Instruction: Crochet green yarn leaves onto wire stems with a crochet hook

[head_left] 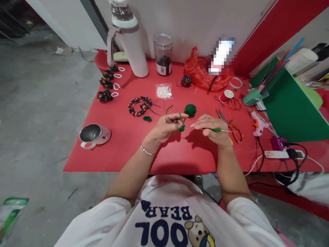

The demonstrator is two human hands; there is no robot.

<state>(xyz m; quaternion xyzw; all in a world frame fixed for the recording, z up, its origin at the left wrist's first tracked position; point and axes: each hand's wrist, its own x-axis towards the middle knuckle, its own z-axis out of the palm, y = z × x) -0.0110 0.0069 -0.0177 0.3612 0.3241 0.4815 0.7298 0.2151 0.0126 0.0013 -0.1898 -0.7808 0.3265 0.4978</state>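
My left hand [168, 127] pinches a small green crochet piece [182, 128], with green yarn looped over its raised index finger. In my right hand [212, 127] is a crochet hook [218, 129] with a green grip, its tip reaching to the green piece. Just behind the hands lies a ball of green yarn [190, 110]. A small green crocheted leaf shape [147, 118] rests left of my left hand. Farther left is a curled multicoloured crocheted strip [138, 106] with loose yarn tails.
A metal mug [95, 134] stands at the left, a white bottle [135, 48] and a clear jar [162, 55] at the back. Pearl beads [163, 91] lie in a bag. Orange-handled scissors [236, 132], a pink glue gun [259, 123] and a power strip [280, 154] are at the right.
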